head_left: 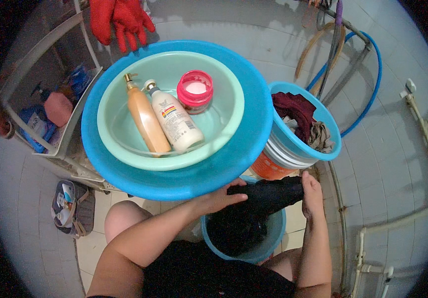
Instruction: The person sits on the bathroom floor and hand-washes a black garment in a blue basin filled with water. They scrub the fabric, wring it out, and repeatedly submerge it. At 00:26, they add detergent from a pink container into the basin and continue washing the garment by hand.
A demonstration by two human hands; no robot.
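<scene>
A black cloth (273, 196), likely a garment, is stretched between my two hands over a blue basin (279, 233) between my knees. My left hand (223, 197) grips its left end, thumb on top, just below the rim of the large blue tub. Its right end is bunched in my right hand (313, 193), whose fingers are closed around it. More dark cloth hangs down into the basin, and its folds merge into one black mass. The far part of the basin is hidden behind the cloth.
A large blue tub (184, 191) bears a pale green basin (233, 102) with two pump bottles and a pink jar (194, 89). Right of it, a light-blue basin (335, 144) of clothes sits on a bucket (273, 166). Red gloves (122, 22) hang above; pipes (427, 129) run along the right wall.
</scene>
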